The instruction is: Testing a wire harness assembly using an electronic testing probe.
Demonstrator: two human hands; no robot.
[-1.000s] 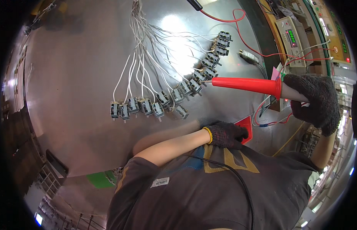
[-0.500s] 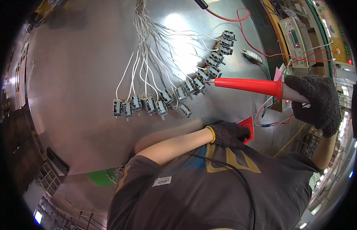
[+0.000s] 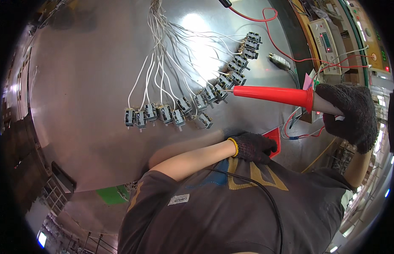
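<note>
My right hand (image 3: 348,116), in a dark knit glove, is closed around the grey handle of a red test probe (image 3: 273,94). Its thin metal tip points left and meets one of the small grey switch-like parts (image 3: 221,93); whether it touches a contact is too small to tell. Several such parts (image 3: 165,114), with black sides and short shafts, lie in a curved row, each on white wires (image 3: 156,40) that gather at the far edge. My left hand (image 3: 252,148), also gloved, rests close to my body beside a red object (image 3: 274,137). Its fingers look curled, their undersides hidden.
A shiny metal table (image 3: 87,89) lies under the parts. Far right stand a beige meter (image 3: 326,42) and a yellow instrument panel (image 3: 377,46). A red lead (image 3: 286,58) crosses the table's right side, near a white-and-black connector (image 3: 279,61). A black cable (image 3: 264,190) runs over my shirt.
The probe in my right hand has shifted slightly left, its tip now further over the grey part. My left hand stays where it was.
</note>
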